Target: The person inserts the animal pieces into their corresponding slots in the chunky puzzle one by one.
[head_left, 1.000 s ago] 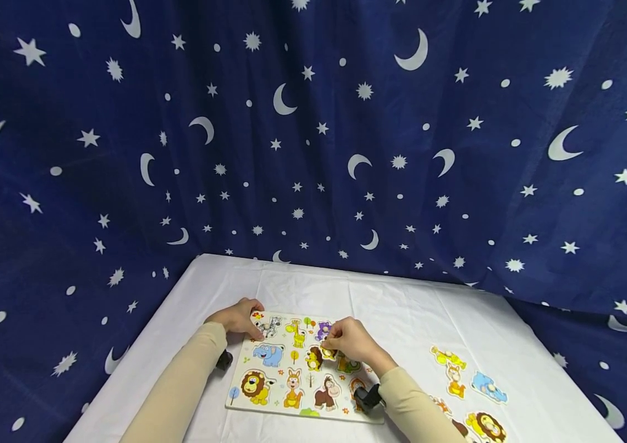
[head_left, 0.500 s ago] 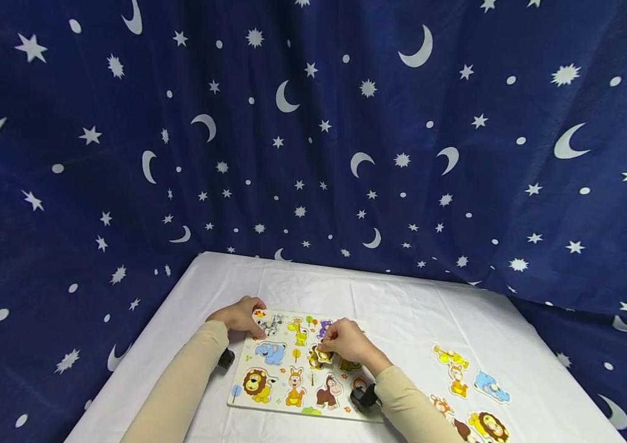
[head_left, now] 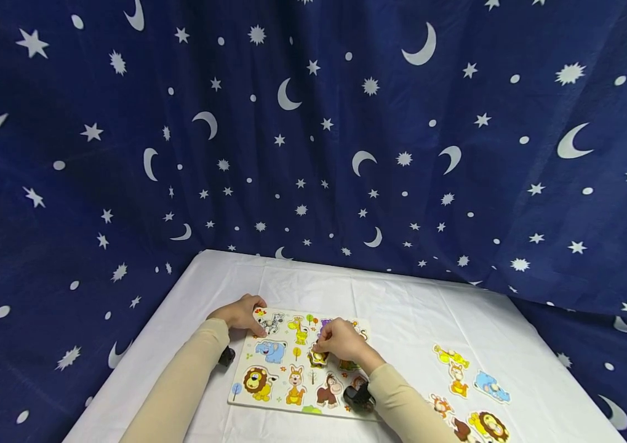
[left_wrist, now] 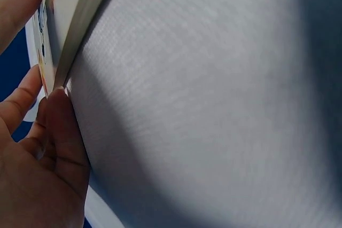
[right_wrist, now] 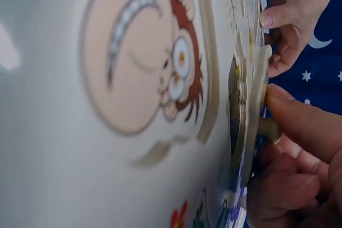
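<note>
A white puzzle board (head_left: pixel 279 378) printed with cartoon animals lies on the table. My left hand (head_left: pixel 242 315) grips its far left corner, thumb on the face beside the zebra and fingertips at the edge (left_wrist: pixel 67 52). Thumb and fingers of my right hand (head_left: pixel 344 341) pinch the small wooden knob (right_wrist: pixel 268 129) of a hedgehog puzzle piece (head_left: pixel 317 358). That piece overlaps the hedgehog picture right of the board's middle and largely covers it. Seen edge-on in the right wrist view, the piece (right_wrist: pixel 255 116) is close over the board face. The right hand partly hides the purple animal and the pictures beside it.
Loose puzzle pieces lie on the white tablecloth (head_left: pixel 402 326) to the right: a giraffe (head_left: pixel 450 357), a kangaroo (head_left: pixel 458 379), an elephant (head_left: pixel 491 386), a lion (head_left: pixel 488 426) and others partly behind the right sleeve (head_left: pixel 407 403). A blue star-patterned curtain (head_left: pixel 313 154) surrounds the table.
My right hand has moved the hedgehog piece slightly left and nearer, from beside the hedgehog picture to over it. The left hand keeps its grip on the board's corner.
</note>
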Available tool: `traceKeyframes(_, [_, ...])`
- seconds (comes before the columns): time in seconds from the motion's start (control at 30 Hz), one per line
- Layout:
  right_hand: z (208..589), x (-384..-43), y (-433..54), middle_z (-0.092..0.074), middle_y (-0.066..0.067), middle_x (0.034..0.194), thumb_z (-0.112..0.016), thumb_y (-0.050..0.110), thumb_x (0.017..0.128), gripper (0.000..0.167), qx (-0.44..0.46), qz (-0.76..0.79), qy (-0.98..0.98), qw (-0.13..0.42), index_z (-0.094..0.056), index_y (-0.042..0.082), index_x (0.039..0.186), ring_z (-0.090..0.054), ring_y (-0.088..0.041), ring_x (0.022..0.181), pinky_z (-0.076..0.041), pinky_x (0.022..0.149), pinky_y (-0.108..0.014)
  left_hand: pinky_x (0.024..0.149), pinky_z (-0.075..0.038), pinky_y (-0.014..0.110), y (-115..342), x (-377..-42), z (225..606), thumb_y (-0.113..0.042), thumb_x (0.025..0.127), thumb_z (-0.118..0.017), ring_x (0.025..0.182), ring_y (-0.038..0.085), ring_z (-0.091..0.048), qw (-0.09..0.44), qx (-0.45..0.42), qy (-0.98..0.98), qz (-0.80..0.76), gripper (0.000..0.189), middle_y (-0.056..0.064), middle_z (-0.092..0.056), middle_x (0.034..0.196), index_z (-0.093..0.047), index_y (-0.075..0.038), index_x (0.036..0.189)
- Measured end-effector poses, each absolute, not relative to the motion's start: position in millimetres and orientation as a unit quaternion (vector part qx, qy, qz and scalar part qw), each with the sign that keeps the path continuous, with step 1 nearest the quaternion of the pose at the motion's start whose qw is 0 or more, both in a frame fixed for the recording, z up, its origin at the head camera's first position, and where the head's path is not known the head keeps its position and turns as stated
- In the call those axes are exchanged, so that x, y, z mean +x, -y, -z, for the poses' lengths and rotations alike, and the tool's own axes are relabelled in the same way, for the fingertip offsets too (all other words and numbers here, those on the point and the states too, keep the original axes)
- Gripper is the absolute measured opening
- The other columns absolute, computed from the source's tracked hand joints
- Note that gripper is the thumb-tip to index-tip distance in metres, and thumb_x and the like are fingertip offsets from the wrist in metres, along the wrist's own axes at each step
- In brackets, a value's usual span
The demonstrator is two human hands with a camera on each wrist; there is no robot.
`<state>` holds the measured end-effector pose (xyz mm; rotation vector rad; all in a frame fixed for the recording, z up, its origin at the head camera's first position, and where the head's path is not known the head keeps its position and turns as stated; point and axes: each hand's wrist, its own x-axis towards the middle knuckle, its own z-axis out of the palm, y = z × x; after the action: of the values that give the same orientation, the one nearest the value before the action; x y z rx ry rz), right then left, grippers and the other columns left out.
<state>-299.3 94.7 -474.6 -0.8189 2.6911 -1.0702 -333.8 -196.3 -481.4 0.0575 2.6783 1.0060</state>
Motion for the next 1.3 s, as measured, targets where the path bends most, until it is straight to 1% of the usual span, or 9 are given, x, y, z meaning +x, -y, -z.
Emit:
traceKeyframes(0.13, [474,-298,-94,-0.062,0.005,0.060,-0.083,0.009,0.078,0.019,-0.270,0.363,-0.888,0.076,-0.069,0.005,0.066,-0.045,-0.004,0.053,-0.035,0.048,-0.021,0.101,-0.039,0.044,195,-334,481,-0.019,0.063,-0.094,0.103,0.024,-0.052,0.140,0.019,-0.926,-0.349,0.067,0.009,-0.052,0.121,-0.060,-0.013,0.120])
traceKeyframes(0.3, [476,-299,-93,-0.059,0.006,0.062,-0.083,0.008,0.078,0.018,-0.264,0.370,-0.887,0.085,-0.068,0.005,0.067,-0.045,-0.004,0.053,-0.036,0.049,-0.021,0.103,-0.038,0.045,196,-336,481,-0.020,0.064,-0.094,0.104,0.024,-0.051,0.141,0.019,-0.927,-0.346,0.067,0.009,-0.052,0.124,-0.060,-0.013,0.121])
traceKeyframes(0.5, [477,-300,-92,-0.058,0.007,0.061,-0.083,0.008,0.078,0.019,-0.264,0.376,-0.883,0.097,-0.069,0.004,0.066,-0.045,-0.006,0.052,-0.035,0.048,-0.021,0.102,-0.039,0.044,196,-336,481,-0.019,0.064,-0.094,0.103,0.024,-0.051,0.141,0.023,-0.928,-0.345,0.066,0.010,-0.052,0.122,-0.059,-0.012,0.120])
traceKeyframes(0.73, [479,-299,-88,-0.054,0.009,0.059,-0.084,0.007,0.077,0.022,-0.284,0.357,-0.886,0.086,-0.067,0.003,0.063,-0.043,-0.004,0.051,-0.034,0.048,-0.020,0.101,-0.039,0.045,195,-334,478,-0.020,0.064,-0.094,0.102,0.024,-0.051,0.147,0.017,-0.929,-0.340,0.068,0.009,-0.053,0.121,-0.059,-0.012,0.123])
traceKeyframes(1.07, [477,-296,-85,-0.061,0.004,0.062,-0.085,0.009,0.076,0.019,-0.276,0.330,-0.899,0.076,-0.069,0.005,0.066,-0.047,-0.005,0.056,-0.038,0.051,-0.021,0.100,-0.040,0.045,195,-333,480,-0.021,0.066,-0.093,0.101,0.023,-0.051,0.147,0.015,-0.931,-0.334,0.066,0.008,-0.052,0.117,-0.059,-0.013,0.122])
traceKeyframes(1.2, [471,-292,-88,-0.061,0.005,0.065,-0.083,0.010,0.078,0.016,-0.272,0.325,-0.902,0.079,-0.070,0.006,0.070,-0.047,-0.004,0.056,-0.039,0.051,-0.021,0.100,-0.040,0.045,194,-333,480,-0.021,0.065,-0.093,0.101,0.023,-0.051,0.147,0.021,-0.931,-0.335,0.066,0.008,-0.052,0.117,-0.059,-0.013,0.121])
traceKeyframes(1.3, [464,-290,-95,-0.062,0.004,0.065,-0.081,0.009,0.080,0.015,-0.278,0.322,-0.901,0.077,-0.069,0.006,0.071,-0.047,-0.005,0.054,-0.040,0.049,-0.022,0.100,-0.040,0.046,195,-333,478,-0.021,0.065,-0.093,0.102,0.024,-0.052,0.144,0.023,-0.931,-0.335,0.066,0.009,-0.052,0.118,-0.059,-0.012,0.121])
